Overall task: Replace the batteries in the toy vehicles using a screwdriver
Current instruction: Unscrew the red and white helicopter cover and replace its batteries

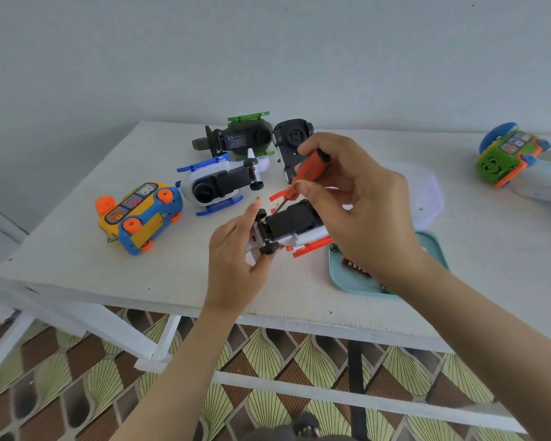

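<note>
Item 1. White-and-red plastic toy helicopter [296, 229], centre of frame, belly up on the white painted wooden table [77, 249]; black underside panel faces upward, red skids to either side.

Item 2. Left hand [236, 249], just lower left of centre: forefinger and thumb pinch the helicopter's wheeled end.

Item 3. Right hand [360, 211], right of centre: fingers curled round the small screwdriver with orange handle and black cap [309, 168]. The tool slants down to the left, its dark shaft meeting the left end of the black panel.

Item 4. Teal shallow plastic tray [341, 276], lower right of the helicopter, partly hidden by the right wrist; it holds dark cylindrical batteries [357, 267].

Item 5. Other vehicles, upper and left part of the table:
- green plastic toy helicopter [239, 138], underside showing;
- black-bottomed toy car [291, 138], overturned, beside it;
- blue-and-white toy helicopter [217, 183], overturned, nearer;
- yellow-and-blue toy bus with orange wheels [140, 214], on its side, far left.

Item 6. Green-and-orange toy bus with a smiling face [506, 160], upper right of frame, well apart from the rest.
</note>
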A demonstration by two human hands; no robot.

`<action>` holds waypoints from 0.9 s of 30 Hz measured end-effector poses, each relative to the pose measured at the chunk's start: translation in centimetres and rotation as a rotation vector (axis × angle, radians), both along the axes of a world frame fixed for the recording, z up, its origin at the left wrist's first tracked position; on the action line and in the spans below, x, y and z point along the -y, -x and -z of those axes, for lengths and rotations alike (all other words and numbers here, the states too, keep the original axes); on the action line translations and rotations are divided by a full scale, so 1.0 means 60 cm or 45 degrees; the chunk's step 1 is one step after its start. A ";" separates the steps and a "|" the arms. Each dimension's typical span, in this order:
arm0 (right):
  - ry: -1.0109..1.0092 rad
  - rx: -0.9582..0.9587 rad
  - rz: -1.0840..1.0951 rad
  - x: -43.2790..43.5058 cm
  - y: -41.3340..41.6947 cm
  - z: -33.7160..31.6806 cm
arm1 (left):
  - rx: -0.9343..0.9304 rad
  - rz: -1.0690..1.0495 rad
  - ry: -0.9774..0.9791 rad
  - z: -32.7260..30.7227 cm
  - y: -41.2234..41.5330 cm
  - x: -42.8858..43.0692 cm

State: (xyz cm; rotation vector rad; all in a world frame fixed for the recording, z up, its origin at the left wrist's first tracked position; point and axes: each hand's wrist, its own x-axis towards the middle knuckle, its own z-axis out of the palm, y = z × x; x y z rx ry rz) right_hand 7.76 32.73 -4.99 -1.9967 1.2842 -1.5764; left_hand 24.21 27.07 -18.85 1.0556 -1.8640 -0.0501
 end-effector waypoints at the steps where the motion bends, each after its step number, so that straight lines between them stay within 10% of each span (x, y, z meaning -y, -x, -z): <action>1: 0.004 0.000 -0.004 0.000 0.000 -0.001 | 0.000 0.001 0.004 0.000 0.000 0.000; 27: 0.052 -0.057 -0.065 0.004 -0.005 -0.001 | -0.014 -0.005 0.011 0.000 0.000 0.005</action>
